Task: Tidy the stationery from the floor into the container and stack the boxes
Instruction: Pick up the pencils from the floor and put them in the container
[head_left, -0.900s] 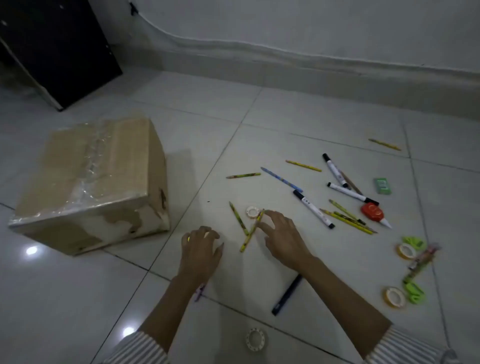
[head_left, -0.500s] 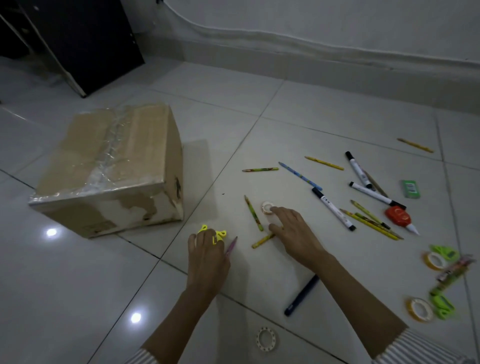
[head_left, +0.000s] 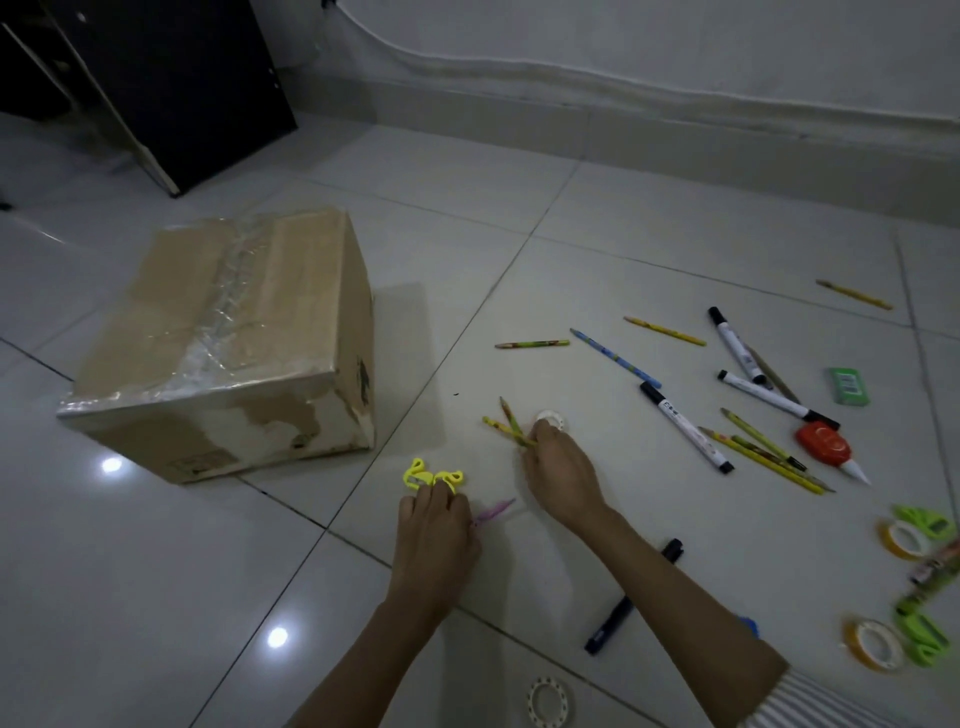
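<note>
A patterned tape ring (head_left: 549, 702) is lying on the floor (head_left: 675, 234) nearest the person, and a dark pen (head_left: 631, 597) is lying partly under the right forearm. The left hand (head_left: 434, 535) is curling its fingers round yellow plastic pieces (head_left: 431, 475) and a blurred pink pen (head_left: 493, 512). The right hand (head_left: 561, 475) is pinching two pencils (head_left: 511, 428) just beside a white tape roll (head_left: 553, 418). Farther right, markers (head_left: 685, 428) and loose pencils (head_left: 665, 330) are lying scattered. On the left, a taped cardboard box (head_left: 223, 338) is sitting.
</note>
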